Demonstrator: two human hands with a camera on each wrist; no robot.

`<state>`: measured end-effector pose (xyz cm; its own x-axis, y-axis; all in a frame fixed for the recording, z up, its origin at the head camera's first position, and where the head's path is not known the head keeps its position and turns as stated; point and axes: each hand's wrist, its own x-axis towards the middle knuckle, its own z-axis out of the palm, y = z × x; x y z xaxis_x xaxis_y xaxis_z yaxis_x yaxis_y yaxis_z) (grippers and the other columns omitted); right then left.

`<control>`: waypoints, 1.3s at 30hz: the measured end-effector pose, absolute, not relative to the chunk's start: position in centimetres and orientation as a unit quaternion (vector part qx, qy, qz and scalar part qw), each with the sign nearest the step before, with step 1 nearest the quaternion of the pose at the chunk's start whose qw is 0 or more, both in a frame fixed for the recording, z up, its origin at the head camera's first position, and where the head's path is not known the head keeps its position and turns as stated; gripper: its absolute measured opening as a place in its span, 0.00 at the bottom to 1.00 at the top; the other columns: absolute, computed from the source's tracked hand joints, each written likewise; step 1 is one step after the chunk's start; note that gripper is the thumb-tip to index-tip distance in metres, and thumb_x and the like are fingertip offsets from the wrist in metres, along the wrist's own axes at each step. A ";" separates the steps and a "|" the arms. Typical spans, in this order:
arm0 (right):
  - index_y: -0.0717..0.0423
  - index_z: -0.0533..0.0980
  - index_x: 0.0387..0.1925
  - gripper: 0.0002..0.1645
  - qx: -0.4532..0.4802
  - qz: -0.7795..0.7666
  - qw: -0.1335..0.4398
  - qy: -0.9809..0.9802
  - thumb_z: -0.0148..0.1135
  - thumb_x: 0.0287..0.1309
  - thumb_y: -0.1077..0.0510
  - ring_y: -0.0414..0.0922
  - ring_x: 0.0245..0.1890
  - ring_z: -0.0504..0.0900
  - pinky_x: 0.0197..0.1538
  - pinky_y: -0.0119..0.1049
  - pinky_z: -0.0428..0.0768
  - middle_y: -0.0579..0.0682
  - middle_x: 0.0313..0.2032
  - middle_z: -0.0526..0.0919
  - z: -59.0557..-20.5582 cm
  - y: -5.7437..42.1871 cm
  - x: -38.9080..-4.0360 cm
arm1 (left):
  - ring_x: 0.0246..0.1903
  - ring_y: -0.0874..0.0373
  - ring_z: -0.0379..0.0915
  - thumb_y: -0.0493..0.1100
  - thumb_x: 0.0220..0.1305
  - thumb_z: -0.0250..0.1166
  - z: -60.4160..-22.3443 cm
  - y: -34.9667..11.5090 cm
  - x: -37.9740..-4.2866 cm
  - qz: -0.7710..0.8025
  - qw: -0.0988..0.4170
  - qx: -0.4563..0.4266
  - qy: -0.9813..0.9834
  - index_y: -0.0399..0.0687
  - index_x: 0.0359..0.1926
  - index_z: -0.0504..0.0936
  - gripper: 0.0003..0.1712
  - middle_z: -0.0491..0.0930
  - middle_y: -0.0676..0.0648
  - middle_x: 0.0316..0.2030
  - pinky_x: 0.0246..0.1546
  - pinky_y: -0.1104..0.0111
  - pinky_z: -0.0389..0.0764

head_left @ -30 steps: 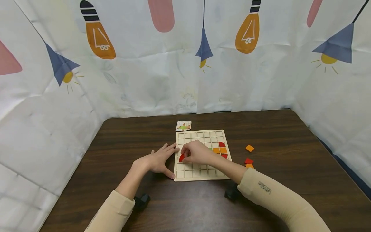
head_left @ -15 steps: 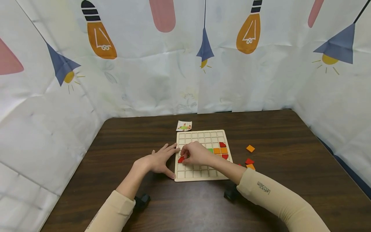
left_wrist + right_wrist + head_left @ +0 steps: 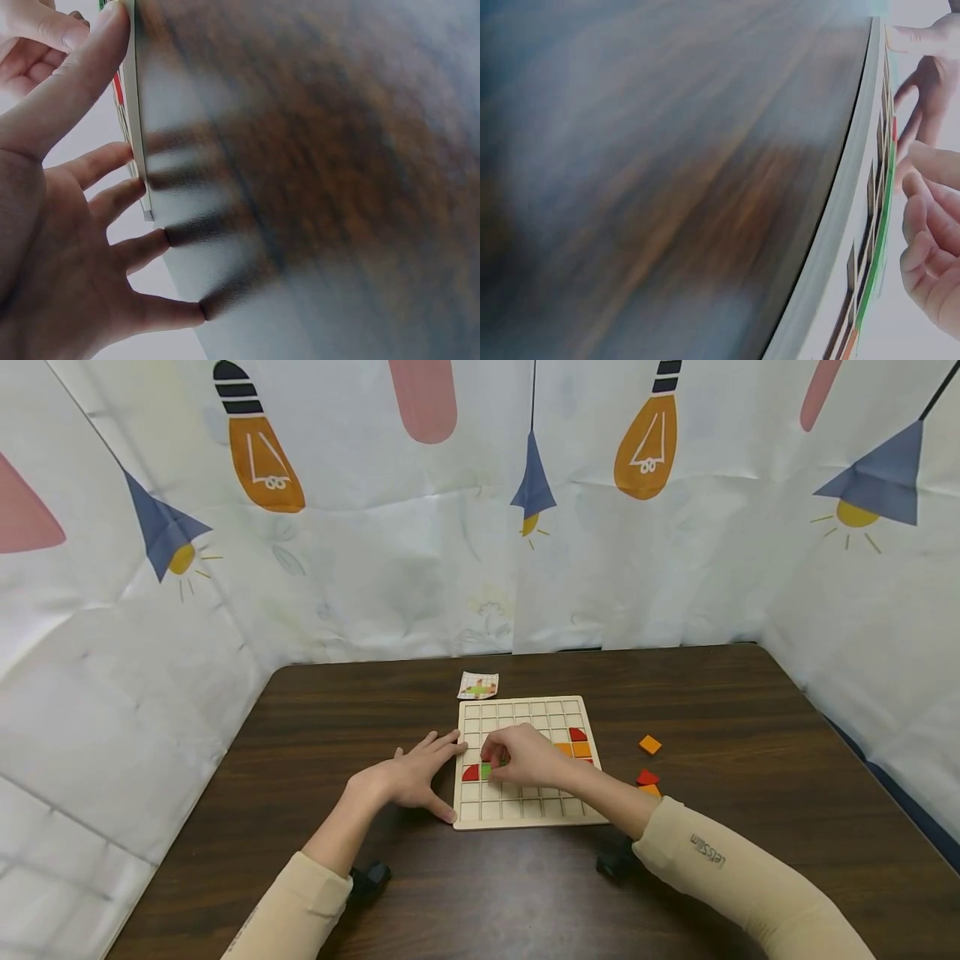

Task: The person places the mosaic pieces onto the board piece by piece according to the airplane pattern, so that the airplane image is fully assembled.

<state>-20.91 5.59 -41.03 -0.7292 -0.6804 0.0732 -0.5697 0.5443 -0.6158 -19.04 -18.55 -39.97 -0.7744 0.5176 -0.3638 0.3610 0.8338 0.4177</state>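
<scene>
A pale wooden grid board lies on the dark table. My left hand rests at its left edge with fingers spread, thumb at the near corner. My right hand hovers low over the board's left half, fingers bent, with no piece visibly held in the right wrist view. Just left of its fingertips are a red curved-edged tile and a green square tile. Orange tiles and another red tile sit at the board's right side. The right hand hides the middle cells.
Behind the board lies a small pattern card. To the right are a loose orange tile, a loose red tile and another orange one. A white printed curtain surrounds the table.
My right hand turned the red tile into its cell at the board's left edge, let it go, and shifted slightly right, uncovering the green tile. The left hand stayed put.
</scene>
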 end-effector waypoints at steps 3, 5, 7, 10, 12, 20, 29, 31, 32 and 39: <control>0.54 0.84 0.40 0.12 -0.356 -0.318 0.085 0.875 0.78 0.54 0.62 0.35 0.26 0.77 0.35 0.33 0.77 0.36 0.24 0.81 -41.1 6.3 -20.8 | 0.79 0.38 0.33 0.61 0.51 0.81 -40.0 -18.5 -19.0 0.165 0.238 0.235 0.928 0.50 0.81 0.57 0.64 0.42 0.46 0.82 0.64 0.24 0.44; 0.55 0.84 0.40 0.12 -0.356 -0.320 0.083 0.874 0.78 0.54 0.62 0.35 0.25 0.76 0.35 0.33 0.77 0.36 0.25 0.81 -41.1 6.7 -20.7 | 0.79 0.38 0.33 0.61 0.50 0.81 -39.9 -18.5 -19.0 0.167 0.238 0.234 0.928 0.50 0.81 0.57 0.64 0.42 0.46 0.82 0.64 0.24 0.43; 0.55 0.84 0.40 0.11 -0.356 -0.320 0.081 0.874 0.77 0.55 0.62 0.35 0.25 0.76 0.35 0.33 0.77 0.35 0.25 0.81 -41.1 7.2 -20.7 | 0.79 0.38 0.33 0.60 0.50 0.82 -39.9 -18.4 -19.0 0.169 0.237 0.234 0.928 0.50 0.81 0.57 0.64 0.42 0.45 0.82 0.64 0.24 0.43; 0.56 0.84 0.40 0.11 -0.357 -0.324 0.078 0.872 0.76 0.56 0.62 0.34 0.26 0.77 0.35 0.32 0.78 0.36 0.26 0.81 -41.1 7.9 -20.6 | 0.79 0.38 0.33 0.60 0.50 0.82 -39.9 -18.4 -19.0 0.170 0.238 0.233 0.928 0.49 0.81 0.57 0.64 0.41 0.45 0.82 0.64 0.24 0.43; 0.56 0.84 0.41 0.10 -0.358 -0.329 0.080 0.870 0.76 0.57 0.62 0.34 0.27 0.78 0.36 0.32 0.79 0.36 0.26 0.81 -40.8 8.5 -20.6 | 0.79 0.38 0.33 0.60 0.50 0.82 -39.9 -18.4 -18.9 0.171 0.238 0.231 0.928 0.50 0.81 0.57 0.64 0.41 0.45 0.82 0.64 0.24 0.43; 0.59 0.84 0.42 0.09 -0.350 -0.338 0.075 0.870 0.74 0.59 0.62 0.36 0.29 0.79 0.35 0.35 0.79 0.39 0.29 0.82 -39.9 11.3 -20.5 | 0.79 0.39 0.32 0.59 0.50 0.82 -39.9 -18.5 -18.8 0.174 0.237 0.229 0.928 0.50 0.81 0.56 0.64 0.42 0.46 0.82 0.65 0.25 0.43; 0.59 0.83 0.44 0.11 -0.286 -0.347 0.074 0.890 0.73 0.61 0.60 0.40 0.30 0.79 0.36 0.38 0.80 0.40 0.29 0.81 -39.8 15.0 -20.7 | 0.79 0.40 0.32 0.59 0.50 0.82 -39.7 -18.4 -18.7 0.172 0.240 0.226 0.928 0.51 0.81 0.56 0.64 0.42 0.46 0.82 0.66 0.26 0.41; 0.59 0.83 0.45 0.11 -0.274 -0.350 0.072 0.893 0.73 0.62 0.60 0.41 0.31 0.79 0.37 0.38 0.80 0.41 0.30 0.82 -39.8 15.9 -20.8 | 0.79 0.40 0.31 0.59 0.50 0.82 -39.6 -18.4 -18.7 0.171 0.240 0.225 0.929 0.51 0.81 0.56 0.64 0.42 0.46 0.82 0.66 0.26 0.41; 0.59 0.83 0.45 0.11 -0.268 -0.352 0.070 0.894 0.73 0.62 0.59 0.41 0.31 0.79 0.36 0.38 0.80 0.41 0.30 0.82 -39.9 16.3 -20.8 | 0.79 0.40 0.31 0.59 0.50 0.82 -39.6 -18.4 -18.7 0.171 0.241 0.225 0.928 0.51 0.81 0.55 0.64 0.42 0.46 0.82 0.66 0.26 0.41; 0.58 0.84 0.45 0.11 -0.234 -0.366 0.054 0.899 0.73 0.63 0.58 0.43 0.32 0.80 0.36 0.38 0.80 0.43 0.32 0.83 -40.5 19.6 -20.8 | 0.79 0.39 0.32 0.59 0.50 0.82 -39.6 -18.4 -18.8 0.171 0.238 0.231 0.928 0.51 0.81 0.56 0.64 0.42 0.46 0.82 0.66 0.25 0.40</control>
<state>-20.76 19.58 -40.50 -0.8844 -0.4608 0.0746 -0.3818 0.6221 -0.6835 -18.76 -18.39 -39.60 -0.7798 0.5099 -0.3631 0.3470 0.8349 0.4273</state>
